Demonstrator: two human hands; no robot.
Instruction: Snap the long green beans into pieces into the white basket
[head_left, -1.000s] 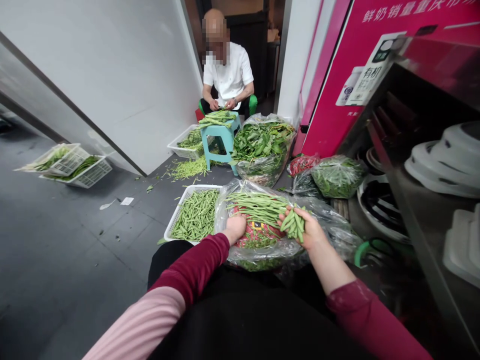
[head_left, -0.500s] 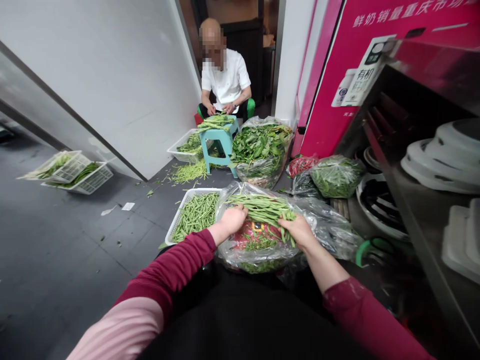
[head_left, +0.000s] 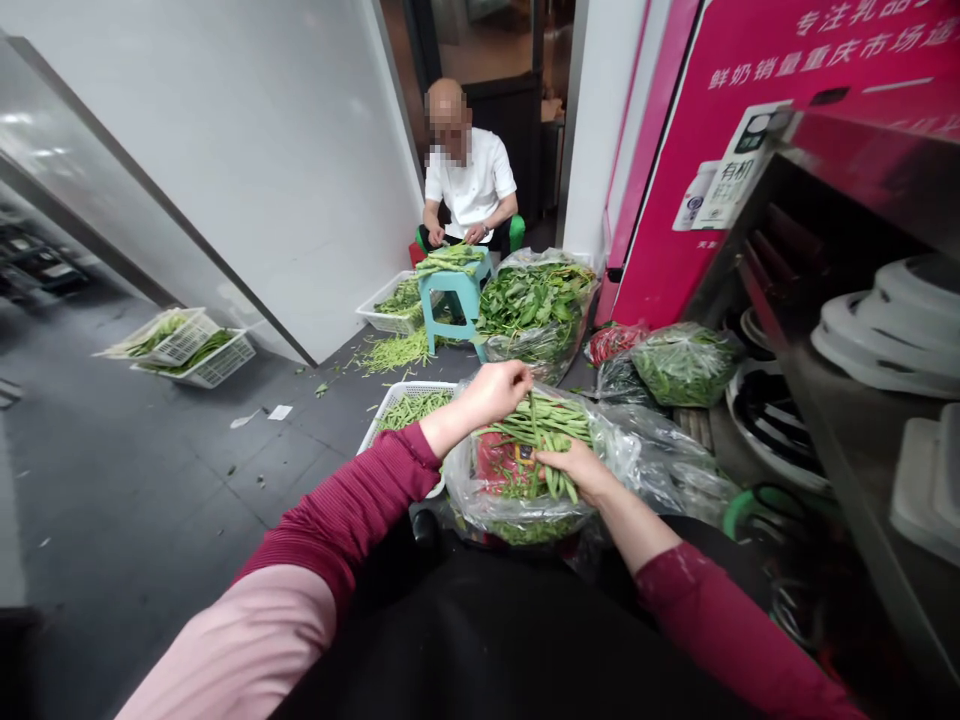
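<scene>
My left hand is raised over the clear plastic bag, its fingers pinched on a green bean that hangs downward. Closed around a small bunch of green beans is my right hand, low over the bag's right side. Long green beans lie in a loose pile across the bag, behind my right hand. Beneath them a red package and short green scraps show inside the bag. To the left, a white plastic basket holds more green beans and is partly hidden by my left forearm.
A co-worker in white sits behind a light blue stool with green stalks on it. A large bag of leafy greens stands beside it. White baskets sit at the left wall; a metal shelf with containers is at right.
My left hand has lifted off the pile and pinches a single bean. My right hand still grips its bunch, slightly further left. The view has shifted, so the surroundings appear lower and further right.
</scene>
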